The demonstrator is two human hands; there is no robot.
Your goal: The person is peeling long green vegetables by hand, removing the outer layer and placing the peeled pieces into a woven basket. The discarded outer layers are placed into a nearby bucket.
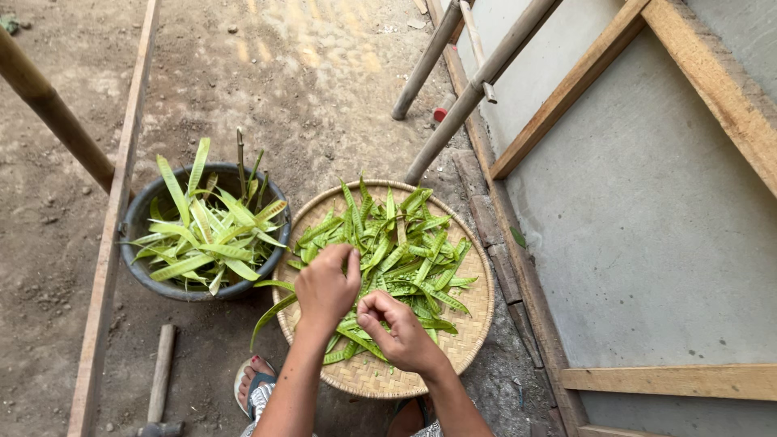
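A round woven bamboo tray point(473, 320) lies on the dirt ground, heaped with several flat green pods point(409, 255). My left hand point(326, 285) rests over the near left part of the heap, fingers curled onto the pods. My right hand point(401, 330) sits just beside it, thumb and fingers pinched on a green pod point(358, 340) at the tray's near side. Left of the tray stands a dark round bucket point(162, 285) filled with paler, split pod shells point(212, 235).
A wooden-handled hammer point(160, 380) lies on the ground at lower left. My sandalled foot point(255, 387) is below the tray. Bamboo poles point(465, 101) lean behind the tray, a wooden plank point(113, 235) runs along the left, and a grey wall with wooden framing point(647, 202) fills the right.
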